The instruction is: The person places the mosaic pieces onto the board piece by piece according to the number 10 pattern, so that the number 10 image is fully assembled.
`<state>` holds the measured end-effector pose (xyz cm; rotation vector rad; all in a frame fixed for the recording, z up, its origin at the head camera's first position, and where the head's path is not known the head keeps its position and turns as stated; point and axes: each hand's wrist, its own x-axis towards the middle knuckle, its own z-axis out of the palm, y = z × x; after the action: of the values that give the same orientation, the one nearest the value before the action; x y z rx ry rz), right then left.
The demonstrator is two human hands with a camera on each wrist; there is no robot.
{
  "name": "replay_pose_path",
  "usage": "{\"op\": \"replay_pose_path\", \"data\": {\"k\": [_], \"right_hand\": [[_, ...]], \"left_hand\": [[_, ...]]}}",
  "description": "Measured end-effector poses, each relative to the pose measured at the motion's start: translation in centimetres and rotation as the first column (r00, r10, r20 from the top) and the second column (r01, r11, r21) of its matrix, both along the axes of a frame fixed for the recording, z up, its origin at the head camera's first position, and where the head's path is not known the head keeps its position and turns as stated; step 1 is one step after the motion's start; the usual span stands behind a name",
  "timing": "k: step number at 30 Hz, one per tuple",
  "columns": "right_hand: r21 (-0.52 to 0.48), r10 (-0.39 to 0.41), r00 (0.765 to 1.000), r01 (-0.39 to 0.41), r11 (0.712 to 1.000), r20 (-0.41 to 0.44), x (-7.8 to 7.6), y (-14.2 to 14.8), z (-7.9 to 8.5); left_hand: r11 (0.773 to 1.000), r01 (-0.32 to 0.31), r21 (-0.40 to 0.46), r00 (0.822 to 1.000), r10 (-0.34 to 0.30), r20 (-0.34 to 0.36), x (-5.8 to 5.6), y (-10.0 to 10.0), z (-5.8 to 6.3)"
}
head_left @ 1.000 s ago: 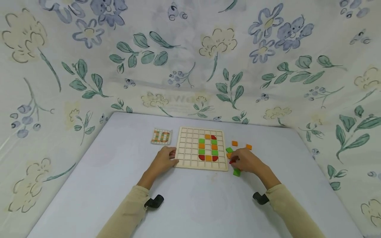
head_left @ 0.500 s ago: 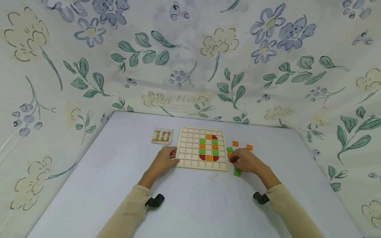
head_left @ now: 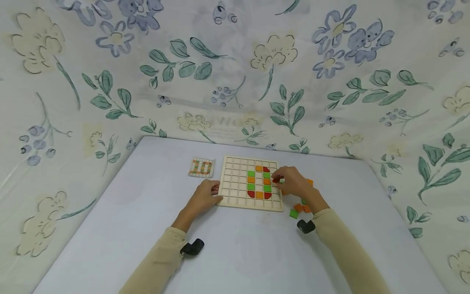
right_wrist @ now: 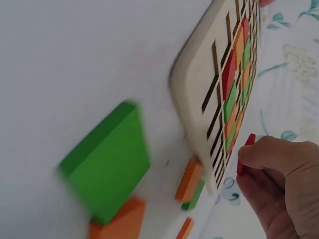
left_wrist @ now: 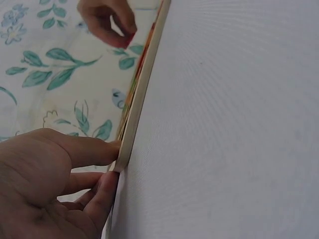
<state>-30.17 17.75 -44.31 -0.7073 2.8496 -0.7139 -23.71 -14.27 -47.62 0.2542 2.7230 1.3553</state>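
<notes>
A pale wooden grid board (head_left: 235, 200) lies on the table, with red, orange and green tiles set in a ring shape on its right half. At its near left corner my left hand (head_left: 202, 197) holds the edge between thumb and fingers, seen close in the left wrist view. My right hand (head_left: 293, 181) is over the board's right edge, beside the ring of tiles. Between its thumb and fingertips it pinches a small red tile (right_wrist: 244, 155), raised above the board in the right wrist view.
A small pattern card (head_left: 201, 168) lies left of the board, printed with orange and green squares. To the right are loose tiles, among them a green tile (head_left: 293, 213) and an orange tile (head_left: 307, 208). Floral cloth (head_left: 227, 77) hangs behind the table.
My right hand has lifted the red tile from among the loose tiles and moved up and left to the board's right edge. The left hand stays at the board's corner.
</notes>
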Motion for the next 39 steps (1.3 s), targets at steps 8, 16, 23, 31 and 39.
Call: {"op": "replay_pose_path", "data": {"k": [8, 16, 23, 31, 39], "right_hand": [[-0.058, 0.056, 0.991, -0.064, 0.996, -0.125, -2.5, -3.2, 0.0], [-0.104, 0.053, 0.988, -0.069, 0.992, -0.143, -3.6, -4.9, -0.6], [-0.085, 0.029, 0.99, -0.041, 0.996, -0.14, -4.3, -6.4, -1.3], [-0.09, 0.003, 0.99, -0.015, 0.996, -0.138, -5.0, -7.5, -1.7], [-0.135, -0.03, 0.998, 0.023, 0.991, -0.047, -4.8, -7.7, -1.8]], "left_hand": [[1.0, 0.003, 0.008, 1.0, -0.003, -0.012, -0.2, 0.4, -0.1], [1.0, 0.015, 0.017, 1.0, -0.014, -0.016, -0.2, 0.8, -0.2], [1.0, -0.004, 0.004, 1.0, 0.004, -0.024, 0.1, 0.6, 0.1], [1.0, -0.012, 0.013, 1.0, 0.012, -0.012, 0.2, 0.2, 0.4], [1.0, -0.02, 0.0, 1.0, 0.02, -0.005, 0.4, -0.2, 0.2]]}}
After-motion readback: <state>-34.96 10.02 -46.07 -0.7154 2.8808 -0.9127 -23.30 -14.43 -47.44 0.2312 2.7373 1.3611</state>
